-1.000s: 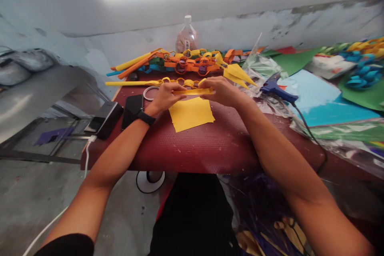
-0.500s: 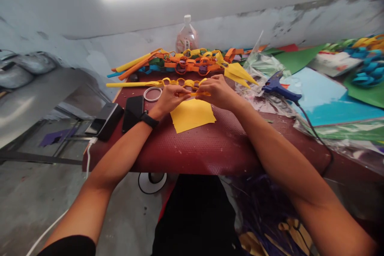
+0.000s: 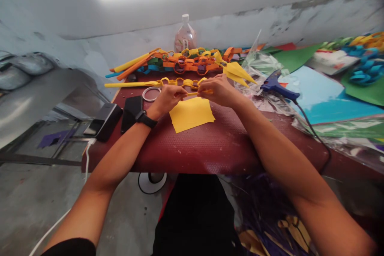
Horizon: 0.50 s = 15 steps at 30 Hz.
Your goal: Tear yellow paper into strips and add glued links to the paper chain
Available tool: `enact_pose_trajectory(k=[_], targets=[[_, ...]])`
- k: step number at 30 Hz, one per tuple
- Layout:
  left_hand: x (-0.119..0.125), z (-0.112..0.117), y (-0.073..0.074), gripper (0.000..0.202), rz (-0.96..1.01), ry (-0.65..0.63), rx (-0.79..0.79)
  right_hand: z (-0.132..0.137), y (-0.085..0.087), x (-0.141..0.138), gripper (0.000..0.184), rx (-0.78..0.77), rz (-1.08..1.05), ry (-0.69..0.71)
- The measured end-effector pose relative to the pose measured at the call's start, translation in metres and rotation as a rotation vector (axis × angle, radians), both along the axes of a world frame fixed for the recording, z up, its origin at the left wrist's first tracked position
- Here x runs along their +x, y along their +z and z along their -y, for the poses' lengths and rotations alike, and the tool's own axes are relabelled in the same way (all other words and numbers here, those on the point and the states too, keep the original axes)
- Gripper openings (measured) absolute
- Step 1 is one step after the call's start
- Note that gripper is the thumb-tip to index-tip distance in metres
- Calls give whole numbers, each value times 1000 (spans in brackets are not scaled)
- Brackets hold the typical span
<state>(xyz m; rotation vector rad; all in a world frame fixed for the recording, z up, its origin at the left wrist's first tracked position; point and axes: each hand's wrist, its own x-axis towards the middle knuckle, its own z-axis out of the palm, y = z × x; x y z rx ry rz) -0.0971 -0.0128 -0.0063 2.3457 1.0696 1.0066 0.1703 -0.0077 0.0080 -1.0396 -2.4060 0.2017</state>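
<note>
Between my two hands a narrow yellow paper strip is stretched sideways. My left hand pinches its left end, and my right hand grips the other end, with part of the strip hidden by the fingers. Just below them lies a small stack of yellow paper sheets. Right behind the hands runs a yellow paper chain, joined at its left to a thin yellow paper stick. A yellow folded paper point lies beyond my right hand.
Orange and multicoloured paper chains are heaped behind, before a plastic bottle. A roll of tape, a phone and a black box sit left. At right are a blue glue gun with its cord and blue paper.
The strip between my hands now shows a little more of its length, my left fingertips having shifted slightly left. The whole view has moved a little; the rest stays in place.
</note>
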Motion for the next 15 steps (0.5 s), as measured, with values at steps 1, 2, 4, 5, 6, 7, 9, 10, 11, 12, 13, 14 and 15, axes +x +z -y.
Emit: enact_pose_trajectory(k=[1, 2, 4, 5, 6, 7, 9, 10, 11, 12, 13, 14, 15], targets=[[0, 0, 0, 17, -14, 3, 4, 1, 0, -1, 14, 17, 31, -13], [0, 0, 0, 18, -26, 4, 9, 2, -1, -2, 14, 39, 60, -27], [2, 0, 1, 19, -43, 2, 24, 5, -2, -6, 16, 80, 86, -41], [2, 1, 1, 19, -48, 0, 31, 7, -2, -9, 17, 98, 91, -43], [3, 2, 1, 19, -52, -2, 38, 8, -2, -12, 17, 111, 97, -42], [4, 2, 2, 19, -54, -3, 44, 9, -2, -14, 18, 116, 103, -38], [6, 5, 3, 18, -50, -5, 52, 11, -2, -18, 21, 109, 115, -30], [6, 6, 4, 15, -44, -6, 52, 11, -2, -20, 22, 100, 118, -28], [7, 7, 5, 12, -38, -7, 48, 10, -2, -20, 23, 91, 118, -28], [8, 8, 6, 10, -31, -7, 41, 10, -2, -21, 24, 84, 113, -27], [9, 8, 6, 9, -23, -4, 29, 9, -2, -20, 24, 78, 102, -26], [10, 9, 6, 8, -12, 1, 13, 8, -2, -20, 23, 73, 90, -23], [10, 9, 6, 9, 3, 6, -9, 7, -2, -18, 23, 66, 76, -17]])
